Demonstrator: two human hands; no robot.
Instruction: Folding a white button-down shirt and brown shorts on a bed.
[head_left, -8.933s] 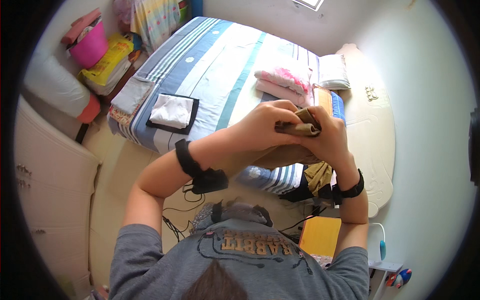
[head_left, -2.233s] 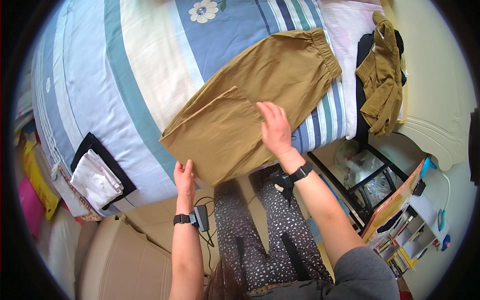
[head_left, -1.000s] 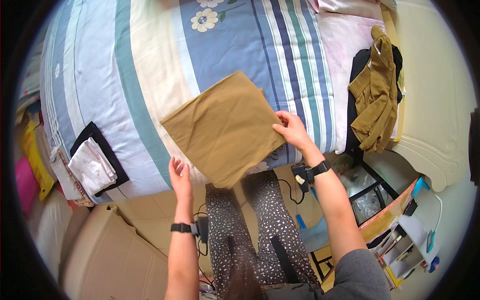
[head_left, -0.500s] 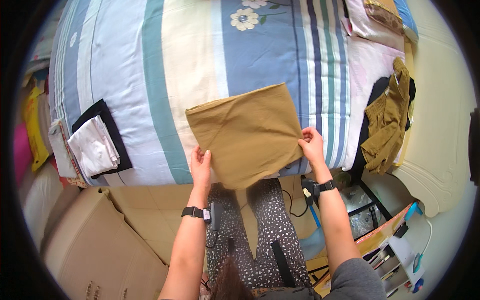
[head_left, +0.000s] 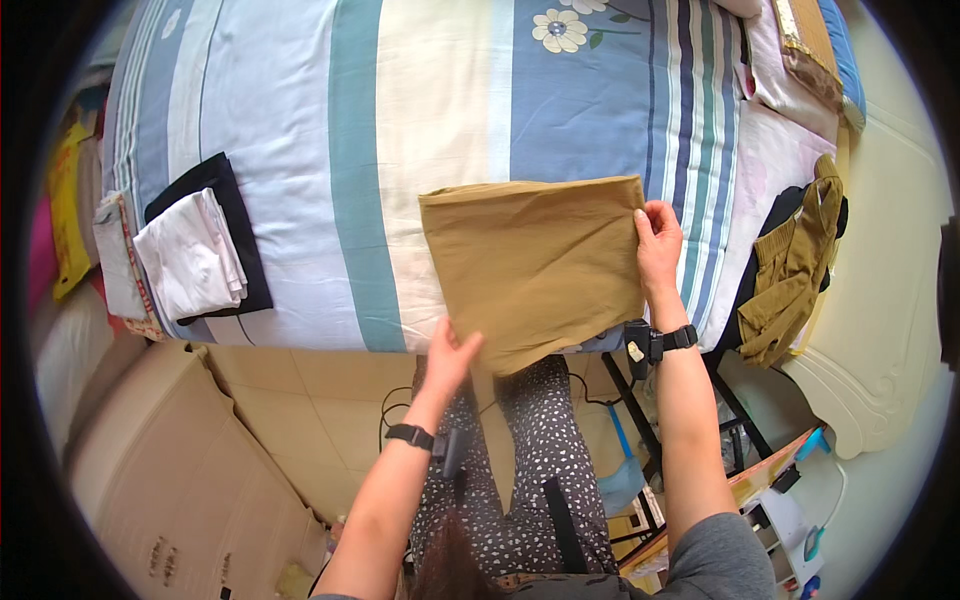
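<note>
A khaki-brown piece of cloth point(head_left: 540, 270), folded to a rough square, lies on the near part of the bed. Its lower corner hangs past the bed's front edge. Whether it is a garment, and of what kind, I cannot make out. My right hand point(head_left: 660, 245) pinches its right edge near the far corner, thumb against the cloth. At the lower left edge is my left hand point(head_left: 450, 355), its thumb spread away from the fingers and touching the cloth. Both wrists carry a strapped dark device.
Folded white cloth point(head_left: 192, 255) lies on black cloth point(head_left: 258, 285) at the bed's left. Crumpled brown clothing point(head_left: 795, 265) is heaped at the right by the pale headboard point(head_left: 890, 250). A cream cabinet point(head_left: 190, 460) stands lower left, and a black metal frame point(head_left: 735, 405) lower right.
My view has shifted, so the bed pattern sits further right. My right hand has moved up along the cloth's right edge toward the far corner. The left thumb has spread outward.
</note>
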